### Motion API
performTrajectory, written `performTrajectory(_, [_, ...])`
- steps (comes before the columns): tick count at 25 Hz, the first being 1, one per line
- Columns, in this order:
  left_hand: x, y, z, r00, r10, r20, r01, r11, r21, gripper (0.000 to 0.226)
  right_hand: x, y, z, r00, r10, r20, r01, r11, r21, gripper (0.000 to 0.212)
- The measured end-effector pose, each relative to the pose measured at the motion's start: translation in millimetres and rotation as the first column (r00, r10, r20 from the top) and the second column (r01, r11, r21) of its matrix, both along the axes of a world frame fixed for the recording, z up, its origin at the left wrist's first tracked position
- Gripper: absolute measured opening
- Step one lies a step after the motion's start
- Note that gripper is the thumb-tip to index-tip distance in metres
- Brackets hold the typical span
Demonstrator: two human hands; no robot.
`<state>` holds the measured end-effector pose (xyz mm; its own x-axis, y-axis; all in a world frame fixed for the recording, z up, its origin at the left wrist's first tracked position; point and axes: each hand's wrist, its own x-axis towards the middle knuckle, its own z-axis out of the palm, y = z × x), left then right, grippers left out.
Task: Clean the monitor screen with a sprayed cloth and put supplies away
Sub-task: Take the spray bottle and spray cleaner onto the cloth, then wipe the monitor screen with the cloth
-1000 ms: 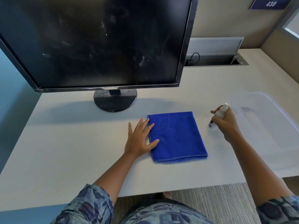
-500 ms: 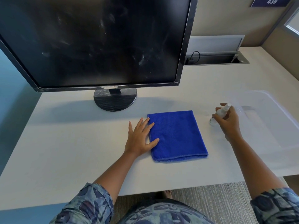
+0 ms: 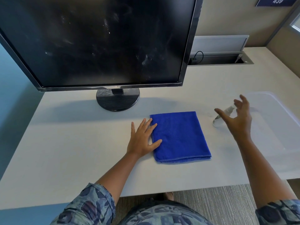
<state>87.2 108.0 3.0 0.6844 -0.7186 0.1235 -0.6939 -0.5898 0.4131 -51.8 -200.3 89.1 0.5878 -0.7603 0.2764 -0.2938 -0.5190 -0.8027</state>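
My right hand has just let go of the small clear plastic spray bottle, fingers now spread wide around it; half a second ago they were wrapped round its body. The bottle shows behind my palm on the white desk, just left of the translucent plastic storage bin; whether it stands steady or is tipping, I cannot tell. My left hand lies flat and open, fingertips pinning the near-left edge of the folded blue microfibre cloth, unmoved over the last second. The black flat-panel monitor above is smeared and dusty across its screen. Judging by this, spraying is over and wiping comes next: the cloth must be lifted to the glass.
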Motion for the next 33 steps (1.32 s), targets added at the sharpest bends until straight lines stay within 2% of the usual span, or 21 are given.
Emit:
performTrajectory(2, [0.5,-0.3,-0.4,1.0,0.0,0.001,0.0,1.0,-0.004,0.079,1.5,8.3,11.6,0.995,-0.048,0.089,0.062,0.984,-0.164,0.084])
performTrajectory(4, [1.2,-1.6,-0.8,1.0,0.002,0.008,-0.002,1.0,0.003,0.078,4.3,22.7,18.6,0.987,-0.034,0.155,0.091,0.921,-0.378,0.064])
performTrajectory(6, [1.6,-3.1,-1.6,1.0,0.008,0.014,-0.008,1.0,0.007,0.077,9.5,45.4,13.4,0.992,0.06,0.109,0.003,0.866,-0.499,0.047])
performTrajectory(7, [1.8,-3.5,-2.2,1.0,0.012,0.017,-0.012,1.0,0.01,0.076,13.9,60.1,6.4,0.993,0.115,0.021,-0.088,0.853,-0.515,0.046])
performTrajectory(9, [2.0,-3.6,-3.4,1.0,0.018,0.017,-0.018,1.0,0.026,0.074,23.8,92.3,-12.9,0.941,0.196,-0.274,-0.307,0.837,-0.453,0.055])
performTrajectory(11, [1.7,-3.7,-4.1,0.999,0.03,0.023,-0.031,0.998,0.046,0.072,33.9,119.2,-34.5,0.791,0.203,-0.577,-0.47,0.806,-0.36,0.068])
performTrajectory(12, [1.6,-3.7,-3.9,0.999,0.037,0.032,-0.039,0.998,0.058,0.072,37.8,128.2,-45.6,0.714,0.188,-0.674,-0.522,0.784,-0.335,0.071])
performTrajectory(14, [1.1,-4.1,-2.5,0.998,0.049,0.043,-0.053,0.995,0.082,0.071,42.9,136.5,-60.1,0.629,0.142,-0.764,-0.586,0.733,-0.346,0.072])
performTrajectory(15, [0.4,-4.1,-2.2,0.998,0.051,0.044,-0.055,0.994,0.092,0.071,43.4,136.9,-61.2,0.609,0.123,-0.784,-0.599,0.719,-0.353,0.072])
performTrajectory(17, [0.7,-4.7,-1.9,0.998,0.053,0.042,-0.057,0.993,0.102,0.071,43.2,133.9,-57.2,0.625,0.129,-0.77,-0.603,0.706,-0.372,0.074])
performTrajectory(20, [1.4,-5.4,-1.5,0.997,0.069,0.023,-0.071,0.992,0.102,0.069,36.3,123.9,-54.6,0.729,0.259,-0.634,-0.603,0.681,-0.415,0.059])
performTrajectory(22, [0.8,-5.8,0.2,0.997,0.078,0.023,-0.08,0.992,0.102,0.068,36.0,113.5,-51.2,0.8,0.298,-0.52,-0.548,0.716,-0.433,0.047])
performTrajectory(24, [0.5,-5.1,1.7,0.996,0.079,0.037,-0.083,0.99,0.116,0.067,47.1,102.5,-49.1,0.827,0.285,-0.485,-0.505,0.755,-0.417,0.042])
performTrajectory(26, [-0.1,-5.2,3.8,0.993,0.094,0.071,-0.104,0.983,0.15,0.065,63.0,95.1,-48.1,0.784,0.247,-0.569,-0.523,0.758,-0.391,0.046])
performTrajectory(28, [0.5,-2.9,7.9,0.985,0.128,0.116,-0.149,0.968,0.2,0.062,76.8,97.9,-50.6,0.7,0.22,-0.679,-0.582,0.727,-0.364,0.06])
performTrajectory(30, [1.6,3.6,13.2,0.972,0.179,0.149,-0.212,0.947,0.241,0.06,85.3,110.1,-56.5,0.646,0.245,-0.723,-0.626,0.712,-0.317,0.066])
performTrajectory(33, [4.5,22.8,19.1,0.944,0.28,0.176,-0.318,0.914,0.252,0.062,93.8,137.8,-58.4,0.668,0.293,-0.684,-0.626,0.719,-0.302,0.061])
